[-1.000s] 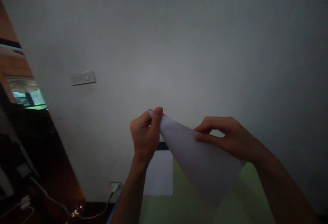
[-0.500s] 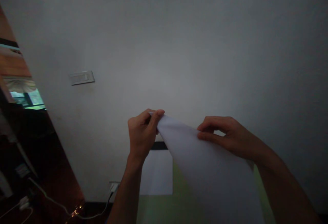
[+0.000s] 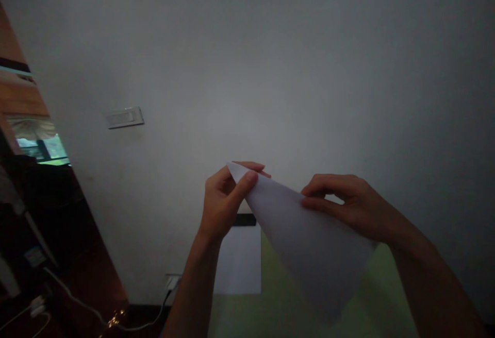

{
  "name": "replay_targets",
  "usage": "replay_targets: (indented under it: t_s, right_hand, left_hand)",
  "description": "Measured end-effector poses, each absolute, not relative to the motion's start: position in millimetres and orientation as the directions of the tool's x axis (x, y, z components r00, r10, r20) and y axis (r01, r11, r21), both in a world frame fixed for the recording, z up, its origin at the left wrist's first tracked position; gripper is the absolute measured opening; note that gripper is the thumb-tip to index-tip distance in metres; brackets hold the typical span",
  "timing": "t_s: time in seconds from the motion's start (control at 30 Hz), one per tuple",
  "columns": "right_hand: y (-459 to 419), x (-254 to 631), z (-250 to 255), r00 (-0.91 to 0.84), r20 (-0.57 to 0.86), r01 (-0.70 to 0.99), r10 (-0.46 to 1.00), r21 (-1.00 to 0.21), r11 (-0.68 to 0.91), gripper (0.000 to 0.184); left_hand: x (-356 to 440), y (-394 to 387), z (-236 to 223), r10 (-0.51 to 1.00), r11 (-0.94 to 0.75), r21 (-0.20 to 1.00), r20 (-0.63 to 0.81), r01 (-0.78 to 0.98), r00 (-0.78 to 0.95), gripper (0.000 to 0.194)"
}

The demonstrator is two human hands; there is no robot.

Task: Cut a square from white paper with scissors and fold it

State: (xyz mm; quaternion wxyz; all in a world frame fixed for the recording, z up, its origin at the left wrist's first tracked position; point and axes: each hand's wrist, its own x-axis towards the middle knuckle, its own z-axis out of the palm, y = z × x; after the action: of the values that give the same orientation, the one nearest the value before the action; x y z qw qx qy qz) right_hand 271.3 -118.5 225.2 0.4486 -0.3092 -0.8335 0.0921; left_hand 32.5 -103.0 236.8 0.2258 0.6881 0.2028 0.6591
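Observation:
A white sheet of paper [image 3: 309, 245] hangs in the air between my hands, its upper edge slanting down to the right. Near its upper left corner my left hand [image 3: 228, 193] pinches it, thumb in front and fingers behind. Further right along the same edge, my right hand [image 3: 344, 204] pinches it between thumb and fingertips. The paper's lower corner points down over a pale green surface [image 3: 282, 307]. A second white sheet [image 3: 240, 266] lies on that surface, behind my left forearm, with a dark strip [image 3: 245, 219] at its far edge.
A grey-white wall [image 3: 270, 70] rises directly ahead, bearing a switch plate [image 3: 126, 117]. Low on the wall, a plug [image 3: 172, 281] sits in an outlet, and a cable [image 3: 85, 304] runs left across the floor. A doorway opens onto a darker area at far left.
My left hand has moved slightly right along the edge, so the paper's corner now pokes out past it. The sheet's lower part has swung up and narrowed to a point. My right hand shifted slightly right.

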Motion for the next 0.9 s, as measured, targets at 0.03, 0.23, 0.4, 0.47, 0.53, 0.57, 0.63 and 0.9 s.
replay_targets:
  t_s: [0.03,0.23,0.4,0.47,0.53,0.57,0.63,0.9]
  right_hand:
    - [-118.3,271.5,225.1,-0.406,0.688,0.436,0.601,-0.432,0.789,0.019]
    - [-117.6,272.5,224.3,-0.418,0.678,0.427,0.604,-0.440,0.790,0.023]
    - [-120.1,272.0,225.3,-0.422,0.672,0.415,0.608,-0.453,0.789,0.023]
    - [-120.4,272.5,225.3,-0.426,0.673,0.413,0.605,-0.450,0.792,0.022]
    - [-120.0,273.0,225.1,-0.424,0.677,0.415,0.602,-0.445,0.793,0.021]
    - [-119.7,273.0,225.0,-0.419,0.680,0.419,0.601,-0.442,0.793,0.020]
    - [-119.3,272.4,225.1,-0.414,0.687,0.427,0.597,-0.432,0.794,0.020]
    - [-118.4,270.6,225.3,-0.453,0.666,0.419,0.593,-0.428,0.801,0.021]
  left_hand:
    - [31.6,-102.6,236.0,0.583,-0.805,0.588,0.809,-0.085,0.079,0.025]
    - [26.1,-99.7,237.6,0.514,-0.802,0.534,0.845,-0.270,0.146,0.017]
    - [26.6,-101.4,241.2,0.504,-0.781,0.512,0.855,-0.357,0.123,0.031]
    - [27.0,-101.7,241.2,0.511,-0.794,0.506,0.856,-0.337,0.079,0.032]
    - [27.5,-101.4,240.6,0.521,-0.819,0.503,0.853,-0.277,0.010,0.031]
    - [27.9,-101.0,240.2,0.528,-0.828,0.507,0.849,-0.241,-0.028,0.031]
    - [29.1,-100.5,240.0,0.535,-0.839,0.515,0.839,-0.177,-0.096,0.032]
    - [33.7,-101.8,240.0,0.442,-0.889,0.458,0.872,0.029,-0.211,0.029]
